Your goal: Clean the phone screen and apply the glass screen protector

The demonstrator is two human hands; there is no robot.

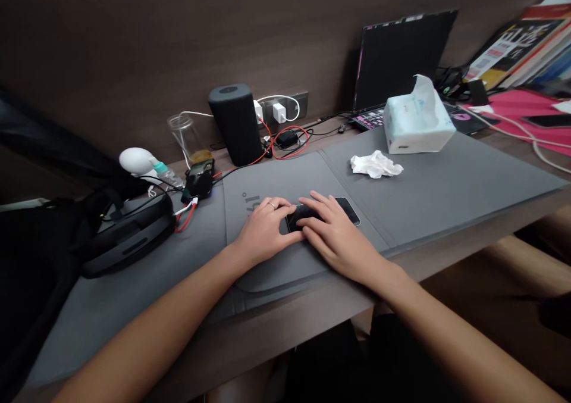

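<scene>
One camera sits on the person's head. It looks forward and down at the desk [312,311] from just above its near side. The left hand [263,230] and right hand [334,236] show close by, around the middle of the view. The arms [178,314] reach away from the camera, coming in from the near left and near right. On the far side, it sees the brown wall [178,40]. It sees wide, from a dark shape [35,254] on the left to books [526,52] at the far right.
</scene>
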